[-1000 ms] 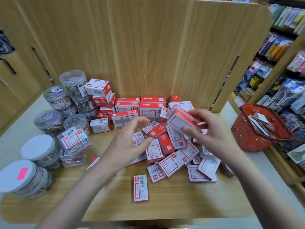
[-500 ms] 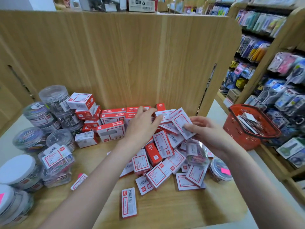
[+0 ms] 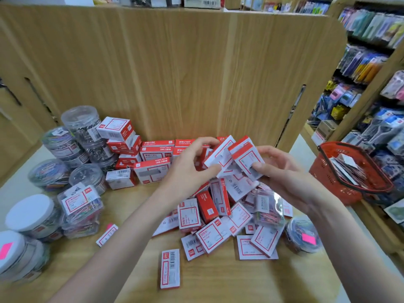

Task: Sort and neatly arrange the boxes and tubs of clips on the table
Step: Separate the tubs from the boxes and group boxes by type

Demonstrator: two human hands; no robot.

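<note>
both hands hold small red-and-white boxes above the pile (image 3: 218, 215), the left hand (image 3: 192, 169) gripping one box (image 3: 218, 157) and the right hand (image 3: 282, 171) pinching another (image 3: 246, 159).

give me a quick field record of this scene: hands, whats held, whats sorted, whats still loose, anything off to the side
left hand: holds a red and white box above the pile
right hand: pinches a second box beside the first
sorted: stacked boxes against the wooden back panel; clear tubs of clips at left
loose: pile of boxes at centre; single box lying apart near the front edge
side: red basket at right, holding packets
</note>
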